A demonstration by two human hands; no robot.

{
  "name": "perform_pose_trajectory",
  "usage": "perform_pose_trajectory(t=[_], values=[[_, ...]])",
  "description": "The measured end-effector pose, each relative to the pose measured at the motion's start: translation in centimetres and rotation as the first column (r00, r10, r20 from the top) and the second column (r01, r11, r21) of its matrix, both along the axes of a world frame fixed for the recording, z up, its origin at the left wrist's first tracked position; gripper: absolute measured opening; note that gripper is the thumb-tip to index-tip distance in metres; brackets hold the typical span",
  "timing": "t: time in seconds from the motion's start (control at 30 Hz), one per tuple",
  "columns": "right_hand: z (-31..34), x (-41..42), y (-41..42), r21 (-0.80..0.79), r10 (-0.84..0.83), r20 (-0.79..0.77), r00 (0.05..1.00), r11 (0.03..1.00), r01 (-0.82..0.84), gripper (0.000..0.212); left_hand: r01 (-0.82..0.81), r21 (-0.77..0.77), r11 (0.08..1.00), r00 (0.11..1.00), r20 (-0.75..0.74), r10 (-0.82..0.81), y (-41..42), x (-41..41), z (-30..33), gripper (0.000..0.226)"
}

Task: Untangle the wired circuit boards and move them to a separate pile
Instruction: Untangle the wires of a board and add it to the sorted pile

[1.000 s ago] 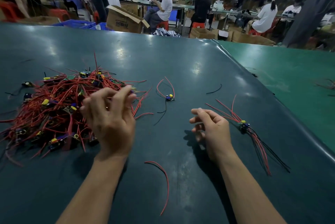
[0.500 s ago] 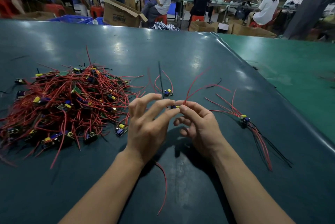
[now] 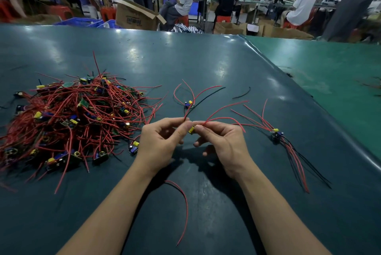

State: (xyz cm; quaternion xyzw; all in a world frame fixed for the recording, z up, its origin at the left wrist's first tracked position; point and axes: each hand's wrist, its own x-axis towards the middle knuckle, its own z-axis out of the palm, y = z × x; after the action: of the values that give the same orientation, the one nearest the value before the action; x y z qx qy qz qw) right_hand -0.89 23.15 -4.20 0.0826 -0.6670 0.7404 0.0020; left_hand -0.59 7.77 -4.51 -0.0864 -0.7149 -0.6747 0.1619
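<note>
Here the tangle (image 3: 72, 118) of red-wired boards lay heaped at the left of the table (image 3: 206, 65), with a lone board (image 3: 189, 104) farther back, near the middle. Just right of the heap, the left hand (image 3: 159, 143) pinched a red wire and a black wire between thumb and forefinger, its other fingers loosely curled beneath. The held board (image 3: 191, 130), of which only a yellow part showed, sat right between the two sets of fingertips, touching both. The right hand (image 3: 222, 143) pinched the red leads on the board's other side, thumb and forefinger pressed together, the lower fingers hanging half-bent and holding nothing. From the left pinch the wires ran up and away from the body; from the right pinch they fanned up and rightward, toward the sorted pile (image 3: 276, 135), which lay well to the right with its wires trailing toward the near edge. So the right hand was plainly the nearer one to that pile, and the board's wires already leaned that way; a carry to the right would likely fall to it. A loose red wire (image 3: 184, 203) lay between the forearms.
</note>
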Motion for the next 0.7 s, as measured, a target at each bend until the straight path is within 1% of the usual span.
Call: perform_pose_trajectory(t=[0.07, 0.1, 0.2, 0.27, 0.33, 0.43, 0.47, 0.5, 0.53, 0.57, 0.6, 0.63, 0.7], values=[[0.0, 0.1, 0.0, 0.02, -0.032, -0.012, 0.999, 0.999, 0.033, 0.01, 0.056, 0.071, 0.996, 0.998, 0.031, -0.058, -0.1, -0.1, 0.0, 0.015], [-0.1, 0.1, -0.2, 0.002, -0.055, -0.005, 0.998, 0.998, 0.055, 0.01, 0.067, 0.085, 0.994, 0.997, 0.039, -0.07, -0.2, -0.2, 0.0, 0.015], [0.0, -0.2, -0.7, -0.16, -0.142, 0.086, 0.986, 0.975, 0.154, 0.007, 0.083, 0.176, 0.981, 0.991, 0.088, -0.099, -0.5, -0.4, -0.1, 0.01], [0.1, -0.6, -0.5, -0.29, -0.204, 0.158, 0.966, 0.926, 0.243, 0.011, 0.066, 0.252, 0.965, 0.987, 0.126, -0.1, -0.7, -0.6, -0.2, 0.012], [0.2, -0.9, 0.0, -0.378, -0.285, 0.222, 0.932, 0.856, 0.352, 0.017, 0.054, 0.279, 0.959, 0.986, 0.136, -0.095, -0.8, -0.8, -0.4, 0.014], [-0.3, -1.5, 0.7, -0.378, -0.443, 0.237, 0.864, 0.778, 0.502, 0.024, 0.061, 0.232, 0.971, 0.988, 0.125, -0.092, -0.6, -0.8, -0.5, 0.017], [-0.5, -1.6, 0.8, -0.35, -0.5, 0.208, 0.841, 0.765, 0.541, 0.024, 0.059, 0.218, 0.974, 0.989, 0.122, -0.087, -0.6, -0.8, -0.5, 0.017], [-0.7, -1.7, 0.9, -0.281, -0.564, 0.136, 0.815, 0.767, 0.578, 0.023, 0.051, 0.21, 0.976, 0.99, 0.114, -0.077, -0.6, -0.7, -0.5, 0.018], [-0.9, -1.7, 0.9, -0.171, -0.622, 0.012, 0.783, 0.77, 0.614, 0.019, 0.035, 0.21, 0.977, 0.993, 0.105, -0.059, -0.6, -0.7, -0.5, 0.018], [-1.1, -1.6, 0.8, -0.056, -0.645, -0.138, 0.752, 0.763, 0.644, 0.014, 0.014, 0.214, 0.977, 0.995, 0.097, -0.036, -0.5, -0.6, -0.5, 0.019], [-1.2, -1.6, 0.8, 0.033, -0.633, -0.263, 0.728, 0.748, 0.663, 0.01, -0.006, 0.218, 0.976, 0.995, 0.094, -0.014, -0.5, -0.6, -0.5, 0.019], [-1.3, -1.5, 0.7, 0.097, -0.607, -0.334, 0.721, 0.739, 0.667, 0.011, -0.019, 0.214, 0.977, 0.996, 0.091, -0.001, -0.5, -0.6, -0.4, 0.017], [-1.7, -1.6, 0.7, 0.176, -0.574, -0.388, 0.721, 0.722, 0.669, 0.022, -0.021, 0.189, 0.982, 0.996, 0.086, 0.005, -0.4, -0.6, -0.4, 0.009]])
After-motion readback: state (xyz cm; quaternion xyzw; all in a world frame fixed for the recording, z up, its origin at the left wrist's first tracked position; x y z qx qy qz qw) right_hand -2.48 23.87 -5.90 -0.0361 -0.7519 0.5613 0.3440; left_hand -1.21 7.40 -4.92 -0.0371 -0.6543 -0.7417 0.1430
